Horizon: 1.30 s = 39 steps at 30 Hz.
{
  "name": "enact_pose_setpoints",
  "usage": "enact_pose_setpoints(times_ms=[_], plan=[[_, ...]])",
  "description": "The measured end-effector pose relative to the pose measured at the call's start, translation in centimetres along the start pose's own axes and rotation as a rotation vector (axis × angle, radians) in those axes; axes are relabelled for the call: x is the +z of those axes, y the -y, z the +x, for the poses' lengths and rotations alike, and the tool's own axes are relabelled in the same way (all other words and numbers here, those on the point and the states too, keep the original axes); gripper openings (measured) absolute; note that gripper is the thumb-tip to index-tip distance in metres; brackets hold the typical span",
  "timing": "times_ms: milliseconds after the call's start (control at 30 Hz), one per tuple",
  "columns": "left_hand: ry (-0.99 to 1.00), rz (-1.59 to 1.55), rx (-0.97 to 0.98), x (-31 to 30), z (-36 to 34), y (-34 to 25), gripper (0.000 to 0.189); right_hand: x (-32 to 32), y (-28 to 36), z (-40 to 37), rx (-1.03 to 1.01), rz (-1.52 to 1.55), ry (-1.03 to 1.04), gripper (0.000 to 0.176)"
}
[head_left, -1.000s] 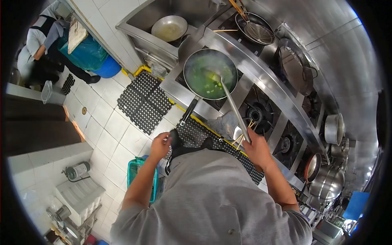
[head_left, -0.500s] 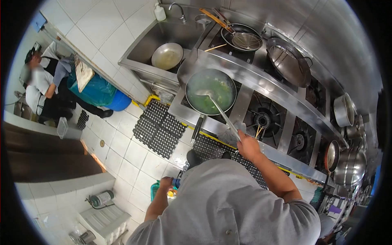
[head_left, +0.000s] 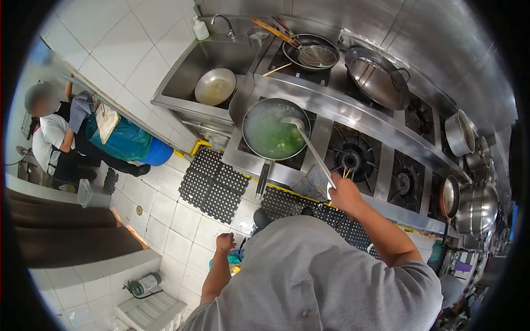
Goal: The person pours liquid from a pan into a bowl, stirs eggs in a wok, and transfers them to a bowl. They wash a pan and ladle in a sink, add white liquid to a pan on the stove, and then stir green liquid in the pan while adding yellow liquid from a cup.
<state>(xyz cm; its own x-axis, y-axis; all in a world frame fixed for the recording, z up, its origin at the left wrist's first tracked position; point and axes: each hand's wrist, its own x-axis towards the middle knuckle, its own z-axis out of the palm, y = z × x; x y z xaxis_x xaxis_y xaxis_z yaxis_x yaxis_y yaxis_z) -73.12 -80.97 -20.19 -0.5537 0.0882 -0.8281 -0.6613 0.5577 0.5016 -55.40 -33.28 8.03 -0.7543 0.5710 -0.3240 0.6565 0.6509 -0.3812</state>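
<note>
My right hand (head_left: 345, 193) is wrapped around the long handle of a metal ladle (head_left: 313, 148). The ladle's round head lies in a frying pan (head_left: 248, 146) at its right side, among steaming liquid and green food (head_left: 276, 138). The pan sits on the left front burner, its black handle (head_left: 263, 179) pointing toward me with no hand on it. My left hand (head_left: 225, 243) hangs low at my left side, fingers curled; whether anything is inside them is hidden. Just below it, partly behind my body, is a green and blue container (head_left: 234, 257).
A steel sink (head_left: 165, 91) on the left holds a metal bowl (head_left: 215, 87). On the back burners are a pan with strainers (head_left: 312, 52) and a wok (head_left: 375, 80). A grey cloth (head_left: 312, 185) lies at the stove's front edge. Another person (head_left: 52, 132) is at far left.
The ladle head has moved from the pan's middle to its right side, and my right hand slightly right and down. The view has shifted. More steam covers the pan.
</note>
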Motion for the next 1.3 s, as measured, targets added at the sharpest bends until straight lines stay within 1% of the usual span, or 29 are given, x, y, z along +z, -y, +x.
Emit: enact_pose_setpoints(times_ms=[33, 67, 133, 167, 200, 233, 267, 300, 333, 367, 433, 500, 533, 600, 700, 767, 833, 867, 967, 1067, 1167, 1267, 1300], plan=[[-0.008, 0.000, 0.038, 0.1, 0.0, -0.3, 0.039, 0.0, 0.3, -0.7, 0.015, 0.108, 0.022, 0.039], [-0.016, -0.001, 0.077, 0.3, 0.1, -0.8, 0.040, 2.4, -1.7, -0.3, -0.014, 0.394, 0.077, 0.026], [0.001, -0.048, 0.151, 1.2, 0.4, -2.6, 0.039, 0.2, 1.4, -1.2, 0.232, 0.893, 0.277, 0.019], [0.045, -0.075, 0.181, 2.0, -1.0, -5.1, 0.037, -0.7, 2.5, -1.4, 0.360, 1.139, 0.381, 0.016], [0.096, -0.112, 0.192, 2.9, -1.2, -7.2, 0.036, -0.1, 2.1, -0.7, 0.348, 1.321, 0.439, 0.016], [0.155, -0.130, 0.204, 3.7, -1.2, -9.4, 0.039, 0.0, 2.0, 0.1, 0.405, 1.545, 0.553, 0.019], [0.226, -0.149, 0.221, 4.7, -1.8, -11.9, 0.055, -0.2, 2.0, 1.0, 0.461, 1.767, 0.668, 0.023], [0.289, -0.141, 0.252, 5.7, -2.9, -14.6, 0.064, -0.6, 2.1, 1.7, 0.517, 1.985, 0.787, 0.028], [0.350, -0.137, 0.282, 6.8, -3.9, -16.9, 0.074, -0.8, 2.4, 2.0, 0.506, 2.048, 0.850, 0.031], [0.432, -0.112, 0.336, 7.6, -4.4, -18.6, 0.084, -0.9, 2.7, 2.0, 0.474, 1.991, 0.821, 0.031], [0.533, -0.197, 0.284, 9.6, -4.8, -21.5, 0.078, -1.0, 3.5, 2.0, 0.407, 1.875, 0.769, 0.031], [0.628, -0.289, 0.250, 11.2, -5.3, -23.5, 0.070, -2.0, 5.4, 1.1, 0.285, 1.519, 0.570, 0.033], [0.608, -0.265, 0.273, 12.1, -5.1, -23.5, 0.065, -2.3, 6.0, 0.6, 0.224, 1.340, 0.471, 0.034], [0.573, -0.216, 0.318, 13.7, -5.2, -23.8, 0.055, -2.1, 6.2, 0.2, 0.175, 1.188, 0.388, 0.032], [0.539, -0.287, 0.369, 14.8, -6.2, -23.9, 0.046, -1.4, 5.3, 0.0, 0.116, 0.989, 0.286, 0.029], [0.525, -0.373, 0.309, 15.1, -5.4, -23.9, 0.045, -0.8, 4.8, -0.6, 0.105, 0.832, 0.199, 0.028], [0.533, -0.391, 0.298, 15.4, -7.2, -24.2, 0.044, -0.6, 5.4, -0.9, 0.100, 0.639, 0.064, 0.026], [0.526, -0.401, 0.311, 15.6, -7.0, -24.2, 0.044, 1.6, 2.8, -0.1, -0.060, 0.428, -0.065, 0.031], [0.516, -0.416, 0.337, 16.0, -6.4, -23.9, 0.045, 1.9, 3.4, -0.4, -0.043, 0.120, -0.166, 0.035], [0.533, -0.394, 0.326, 16.2, -7.2, -23.6, 0.045, 3.4, 3.6, 0.6, 0.009, 0.064, -0.198, 0.035], [0.586, -0.439, 0.321, 16.4, -6.4, -23.1, 0.048, 7.3, 1.2, 3.6, -0.056, 0.089, -0.254, 0.030], [0.670, -0.462, 0.306, 16.4, -5.7, -22.8, 0.047, 8.3, 2.2, 5.7, 0.128, 0.787, 0.107, 0.030], [0.668, -0.461, 0.299, 16.4, -5.8, -22.8, 0.046, 8.0, 3.0, 6.0, 0.143, 0.945, 0.169, 0.034]])
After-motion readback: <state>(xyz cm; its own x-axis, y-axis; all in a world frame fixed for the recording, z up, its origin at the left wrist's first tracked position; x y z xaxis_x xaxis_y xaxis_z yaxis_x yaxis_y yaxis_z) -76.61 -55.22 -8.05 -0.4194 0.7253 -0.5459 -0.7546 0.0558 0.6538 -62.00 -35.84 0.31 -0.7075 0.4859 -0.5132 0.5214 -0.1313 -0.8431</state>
